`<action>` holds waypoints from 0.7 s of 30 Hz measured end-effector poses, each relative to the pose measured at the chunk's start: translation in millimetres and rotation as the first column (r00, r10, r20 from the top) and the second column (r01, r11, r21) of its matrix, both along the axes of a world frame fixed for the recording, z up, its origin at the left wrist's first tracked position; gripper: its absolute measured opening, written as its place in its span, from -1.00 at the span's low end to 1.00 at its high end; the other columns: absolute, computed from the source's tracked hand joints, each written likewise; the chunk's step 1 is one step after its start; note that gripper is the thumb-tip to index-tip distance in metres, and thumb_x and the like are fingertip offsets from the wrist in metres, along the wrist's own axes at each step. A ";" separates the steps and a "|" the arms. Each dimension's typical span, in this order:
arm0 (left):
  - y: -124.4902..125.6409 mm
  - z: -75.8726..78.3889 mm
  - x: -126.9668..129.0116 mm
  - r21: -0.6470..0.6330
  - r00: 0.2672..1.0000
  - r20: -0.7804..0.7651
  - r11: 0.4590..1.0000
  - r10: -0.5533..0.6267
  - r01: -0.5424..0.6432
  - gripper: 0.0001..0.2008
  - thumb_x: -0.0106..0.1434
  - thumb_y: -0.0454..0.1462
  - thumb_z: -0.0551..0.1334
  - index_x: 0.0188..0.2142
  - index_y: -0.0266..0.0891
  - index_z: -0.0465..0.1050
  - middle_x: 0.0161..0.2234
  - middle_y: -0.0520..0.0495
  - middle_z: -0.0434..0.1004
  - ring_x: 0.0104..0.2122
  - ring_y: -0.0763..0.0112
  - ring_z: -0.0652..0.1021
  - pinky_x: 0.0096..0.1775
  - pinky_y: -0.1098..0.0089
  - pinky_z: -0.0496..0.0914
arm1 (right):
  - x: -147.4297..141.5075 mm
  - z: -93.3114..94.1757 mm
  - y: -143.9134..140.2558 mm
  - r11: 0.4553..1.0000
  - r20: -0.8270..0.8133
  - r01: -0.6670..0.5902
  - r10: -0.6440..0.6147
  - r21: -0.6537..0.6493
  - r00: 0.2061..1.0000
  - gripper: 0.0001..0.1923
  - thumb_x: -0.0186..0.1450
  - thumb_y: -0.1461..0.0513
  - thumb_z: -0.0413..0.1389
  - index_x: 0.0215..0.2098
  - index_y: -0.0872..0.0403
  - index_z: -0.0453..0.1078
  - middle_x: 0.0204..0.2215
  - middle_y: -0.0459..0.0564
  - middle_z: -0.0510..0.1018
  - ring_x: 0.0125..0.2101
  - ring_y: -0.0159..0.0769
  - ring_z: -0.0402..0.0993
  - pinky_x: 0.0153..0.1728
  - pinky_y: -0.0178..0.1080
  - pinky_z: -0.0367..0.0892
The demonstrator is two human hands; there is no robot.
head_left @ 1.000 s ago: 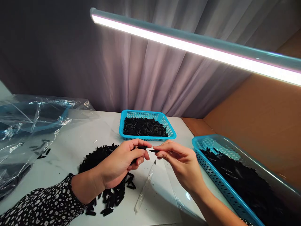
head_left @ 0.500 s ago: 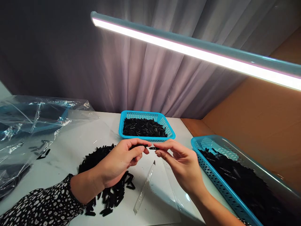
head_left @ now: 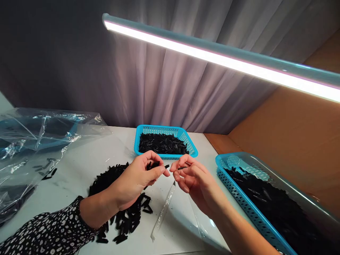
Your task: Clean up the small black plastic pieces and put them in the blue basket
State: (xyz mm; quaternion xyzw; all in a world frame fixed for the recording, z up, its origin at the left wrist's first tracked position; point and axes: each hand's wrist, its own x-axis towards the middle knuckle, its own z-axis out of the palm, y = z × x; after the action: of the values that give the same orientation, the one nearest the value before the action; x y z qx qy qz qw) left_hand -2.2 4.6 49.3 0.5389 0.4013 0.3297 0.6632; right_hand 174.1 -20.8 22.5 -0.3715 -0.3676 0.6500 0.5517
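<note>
"Two bare hands are seen above the bench. How is the left hand set?"

"It is curled, palm partly hidden, with several black pieces clasped inside. One short piece is pinched near the thumb tip, its end left jutting toward the other side. The full number held cannot be told, since some are covered by the fingers."

"And the right hand?"

"Its fingers are bent and brought together on a slim dark piece, of which only a part is shown. The two hands are held near each other, with a narrow gap left between the fingertips."

"What is found beneath?"

"A heap of black pieces is spread on the bench, partly covered by the left forearm, with loose ones strewn at its near edge. Just beside them, a pointed stick wrapped in clear film is laid aslant, its tip directed away, below the right fingertips."

"And around that?"

"More black pieces are contained in two blue baskets: the far basket, placed beyond the hands, and the side basket, placed at the right. At the left, a clear plastic bag is draped over the bench, with a few pieces by its edge. Everything is lit by a tube lamp, hung before a grey curtain."
</note>
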 end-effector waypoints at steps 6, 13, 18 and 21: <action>-3.2 -2.7 0.7 0.032 0.999 -0.034 0.999 -0.034 0.035 -0.84 0.17 -0.27 0.28 -0.32 -0.20 0.29 -0.41 0.07 0.45 -0.50 0.55 0.23 -0.44 0.41 0.06 | -9.0 -4.2 -2.1 0.995 0.162 -0.093 0.099 -0.044 0.982 -0.64 0.18 0.00 0.27 -0.47 0.10 0.33 -0.59 -0.18 0.32 -0.62 -0.52 -0.09 -0.58 -0.34 -0.19; 0.3 -2.1 -0.4 -0.073 0.997 0.036 0.994 -0.073 0.075 -0.81 0.30 -0.15 0.22 -0.28 -0.21 0.27 -0.44 0.05 0.49 -0.56 0.58 0.17 -0.48 0.41 -0.02 | -7.6 -6.1 -2.8 1.000 0.104 -0.013 0.016 -0.024 0.994 -0.55 0.14 -0.02 0.33 -0.57 0.07 0.23 -0.70 -0.28 0.15 -0.65 -0.52 -0.17 -0.59 -0.30 -0.25; -0.3 3.2 0.5 -0.169 0.997 0.075 0.986 0.002 0.010 -0.85 0.36 -0.22 0.10 -0.20 -0.26 0.34 -0.39 0.01 0.47 -0.55 0.59 0.20 -0.48 0.40 -0.04 | -7.4 -4.0 -2.3 1.000 0.057 0.022 -0.021 -0.017 0.998 -0.53 0.13 0.00 0.34 -0.60 0.07 0.21 -0.69 -0.27 0.18 -0.66 -0.54 -0.17 -0.60 -0.31 -0.26; -1.1 3.4 1.0 -0.201 0.996 0.091 0.980 0.017 0.001 -0.86 0.33 -0.30 0.10 -0.16 -0.29 0.36 -0.37 -0.01 0.47 -0.53 0.58 0.22 -0.48 0.40 -0.03 | -7.3 -5.0 -2.1 0.999 0.046 0.026 -0.025 -0.019 0.999 -0.54 0.14 0.02 0.34 -0.59 0.08 0.22 -0.69 -0.26 0.20 -0.66 -0.54 -0.15 -0.60 -0.31 -0.26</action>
State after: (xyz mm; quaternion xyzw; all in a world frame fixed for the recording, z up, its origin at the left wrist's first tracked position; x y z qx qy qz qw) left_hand -1.2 3.5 52.7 0.4520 0.4034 0.3148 0.7307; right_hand 166.8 -22.9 17.6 -0.3964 -0.3690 0.6377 0.5478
